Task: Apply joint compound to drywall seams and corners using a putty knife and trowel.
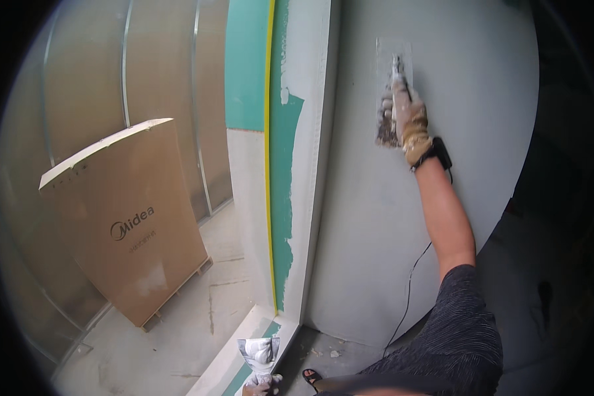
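Note:
My right hand (410,119), in a stained pale glove, grips a rectangular plastering trowel (386,56) against the upper part of a smooth grey wall (409,231). A black device (441,152) with a cable is strapped at that wrist. Low in the middle, my left hand (261,386) is closed on the handle of a putty knife (257,353) loaded with white paste. Beside the wall runs a white-edged corner with green board (280,198), patchy white coating and a yellow vertical strip (268,165).
A tall cardboard package (99,204) stands on a pallet at the left, on a pale floor (211,356), before a brown panelled wall (155,66) with metal studs. A ledge (221,376) runs along the bottom. My sandalled foot (310,377) shows below. The far right is dark.

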The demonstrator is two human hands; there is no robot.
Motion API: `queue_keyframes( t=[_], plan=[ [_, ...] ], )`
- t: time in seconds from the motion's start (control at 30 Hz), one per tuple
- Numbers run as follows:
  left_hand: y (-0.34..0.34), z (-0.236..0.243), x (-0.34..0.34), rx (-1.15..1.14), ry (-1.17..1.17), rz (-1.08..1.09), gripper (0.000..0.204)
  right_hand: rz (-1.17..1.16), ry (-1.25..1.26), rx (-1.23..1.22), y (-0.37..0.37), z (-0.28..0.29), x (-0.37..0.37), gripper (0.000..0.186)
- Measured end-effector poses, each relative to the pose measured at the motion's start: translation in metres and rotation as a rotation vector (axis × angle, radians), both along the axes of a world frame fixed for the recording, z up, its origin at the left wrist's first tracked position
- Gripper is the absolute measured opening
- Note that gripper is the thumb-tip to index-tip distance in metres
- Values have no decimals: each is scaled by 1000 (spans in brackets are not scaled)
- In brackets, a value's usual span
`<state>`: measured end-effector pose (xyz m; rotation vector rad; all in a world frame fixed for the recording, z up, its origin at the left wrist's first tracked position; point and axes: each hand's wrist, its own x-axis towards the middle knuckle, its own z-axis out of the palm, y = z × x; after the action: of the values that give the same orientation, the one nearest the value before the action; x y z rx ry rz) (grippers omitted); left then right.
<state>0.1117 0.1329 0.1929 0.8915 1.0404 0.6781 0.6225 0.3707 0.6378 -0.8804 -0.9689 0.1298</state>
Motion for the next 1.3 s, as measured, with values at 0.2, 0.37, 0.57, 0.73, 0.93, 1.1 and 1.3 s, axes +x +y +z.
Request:
queue_keyframes(
  t=[0.2,0.37,0.57,0.73,0.93,1.1,1.3],
  plan=[
    [73,2,29,181,151,-73,29,-188,-256,27,71,207,50,52],
    [122,-2,77,94,-22,112,26,-97,-494,-53,103,286,41,56],
    [150,2,90,137,-104,135,27,-809,-714,-334,148,350,51,57],
    [157,56,84,220,133,54,30,-486,-465,-268,135,315,7,56],
    [150,73,52,109,132,31,33,-258,-340,-285,129,258,-12,63],
    [142,69,22,26,117,0,33,-210,-307,-277,145,201,-10,68],
    [117,80,-6,40,122,-52,33,-316,-180,-293,118,137,-44,67]
  ],
)
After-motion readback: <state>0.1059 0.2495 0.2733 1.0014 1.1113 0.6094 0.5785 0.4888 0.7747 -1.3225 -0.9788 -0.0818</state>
